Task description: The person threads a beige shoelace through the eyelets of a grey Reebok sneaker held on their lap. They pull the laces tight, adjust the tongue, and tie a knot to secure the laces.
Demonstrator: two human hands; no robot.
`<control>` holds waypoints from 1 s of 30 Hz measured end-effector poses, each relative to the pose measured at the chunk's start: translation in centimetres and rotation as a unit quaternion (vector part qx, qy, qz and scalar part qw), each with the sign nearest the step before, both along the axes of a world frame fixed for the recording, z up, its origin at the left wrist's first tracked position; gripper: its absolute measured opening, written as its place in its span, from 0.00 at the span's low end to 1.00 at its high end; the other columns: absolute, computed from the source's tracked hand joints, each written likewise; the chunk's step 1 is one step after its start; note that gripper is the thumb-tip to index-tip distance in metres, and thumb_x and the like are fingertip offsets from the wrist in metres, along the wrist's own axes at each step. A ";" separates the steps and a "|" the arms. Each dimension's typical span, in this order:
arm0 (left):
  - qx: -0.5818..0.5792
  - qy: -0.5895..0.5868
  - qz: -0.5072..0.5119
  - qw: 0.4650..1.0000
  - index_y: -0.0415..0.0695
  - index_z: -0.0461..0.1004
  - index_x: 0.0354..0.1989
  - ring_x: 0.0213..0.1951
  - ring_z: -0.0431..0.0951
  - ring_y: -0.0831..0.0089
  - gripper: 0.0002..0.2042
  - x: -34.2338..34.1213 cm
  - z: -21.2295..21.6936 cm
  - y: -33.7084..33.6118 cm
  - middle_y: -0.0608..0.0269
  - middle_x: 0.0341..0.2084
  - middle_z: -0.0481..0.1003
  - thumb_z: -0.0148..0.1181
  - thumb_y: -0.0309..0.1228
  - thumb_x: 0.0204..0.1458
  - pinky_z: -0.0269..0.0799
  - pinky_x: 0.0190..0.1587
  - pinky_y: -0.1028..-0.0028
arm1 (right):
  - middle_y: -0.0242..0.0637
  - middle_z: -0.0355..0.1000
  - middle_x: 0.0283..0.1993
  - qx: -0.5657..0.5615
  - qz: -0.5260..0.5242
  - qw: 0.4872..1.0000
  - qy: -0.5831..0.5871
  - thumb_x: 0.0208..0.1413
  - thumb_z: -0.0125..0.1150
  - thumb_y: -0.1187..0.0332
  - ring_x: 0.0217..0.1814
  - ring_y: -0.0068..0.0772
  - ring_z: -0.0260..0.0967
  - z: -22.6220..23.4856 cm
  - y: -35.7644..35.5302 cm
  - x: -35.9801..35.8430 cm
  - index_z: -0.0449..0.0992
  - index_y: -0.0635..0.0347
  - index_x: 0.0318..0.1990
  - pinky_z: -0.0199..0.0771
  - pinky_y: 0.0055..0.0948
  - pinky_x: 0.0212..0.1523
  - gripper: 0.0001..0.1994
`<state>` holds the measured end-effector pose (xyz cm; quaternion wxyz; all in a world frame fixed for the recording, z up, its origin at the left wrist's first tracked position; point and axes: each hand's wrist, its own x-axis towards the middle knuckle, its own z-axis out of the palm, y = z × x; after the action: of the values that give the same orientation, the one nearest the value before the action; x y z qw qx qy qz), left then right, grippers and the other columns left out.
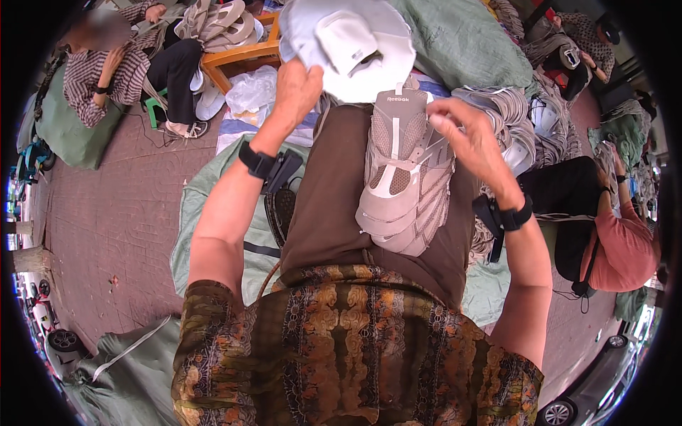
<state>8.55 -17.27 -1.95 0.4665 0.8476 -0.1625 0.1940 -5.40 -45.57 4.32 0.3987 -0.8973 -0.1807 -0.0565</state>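
Grey-beige shoe uppers with mesh panels and white strips lie across my brown-trousered lap, tongue pointing away from me. My right hand is at the upper right edge of the tongue, its fingers curled in and thumb and forefinger close together. What sits between them is too small to make out. Raised to the left, my left hand is closed, its knuckles over the edge of a wide-brimmed white hat. Whether it grips the brim or something thinner cannot be seen. Each wrist wears a black strap with a black device.
Stacked shoe uppers lie to my right, beside a green sack. A clear plastic bag and a wooden frame are at the front left. Co-workers sit at left and right. A green sheet spreads underneath.
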 end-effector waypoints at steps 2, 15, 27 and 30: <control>0.060 -0.017 -0.021 0.998 0.26 0.72 0.23 0.28 0.75 0.38 0.15 0.0 3.3 -2.1 0.29 0.20 0.71 0.49 0.31 0.43 0.70 0.36 0.51 | 0.39 0.73 0.49 -0.023 -0.018 0.999 -0.040 0.54 0.61 0.67 0.50 0.33 0.69 -1.2 1.2 -1.5 0.70 0.64 0.54 0.68 0.33 0.51 0.20; 0.113 -0.007 -0.051 0.992 0.28 0.74 0.22 0.30 0.77 0.41 0.15 2.5 7.1 -4.3 0.34 0.19 0.74 0.48 0.31 0.39 0.71 0.41 0.52 | 0.28 0.70 0.22 0.122 0.093 0.968 0.199 0.58 0.59 0.67 0.22 0.19 0.66 -1.3 5.3 -1.2 0.76 0.61 0.41 0.64 0.22 0.25 0.09; -0.016 0.063 -0.038 0.997 0.26 0.72 0.37 0.32 0.79 0.51 0.19 0.1 0.0 1.0 0.38 0.28 0.76 0.53 0.36 0.47 0.71 0.37 0.60 | 0.22 0.62 0.20 0.237 0.007 0.952 0.196 0.61 0.56 0.64 0.19 0.12 0.53 -5.5 -5.8 8.8 0.74 0.63 0.35 0.55 0.16 0.22 0.10; -0.170 0.137 -0.021 0.976 0.28 0.74 0.34 0.26 0.79 0.57 0.17 0.0 -4.3 2.4 0.44 0.23 0.77 0.55 0.36 0.48 0.71 0.30 0.61 | 0.20 0.62 0.22 0.312 -0.006 0.921 0.235 0.61 0.57 0.63 0.20 0.10 0.53 -5.8 -3.5 11.1 0.74 0.62 0.36 0.53 0.14 0.22 0.10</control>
<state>8.59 -14.92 -6.29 0.6253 0.7711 -0.0794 0.0907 5.74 -49.09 -1.44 0.6892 -0.7159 -0.0502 0.1001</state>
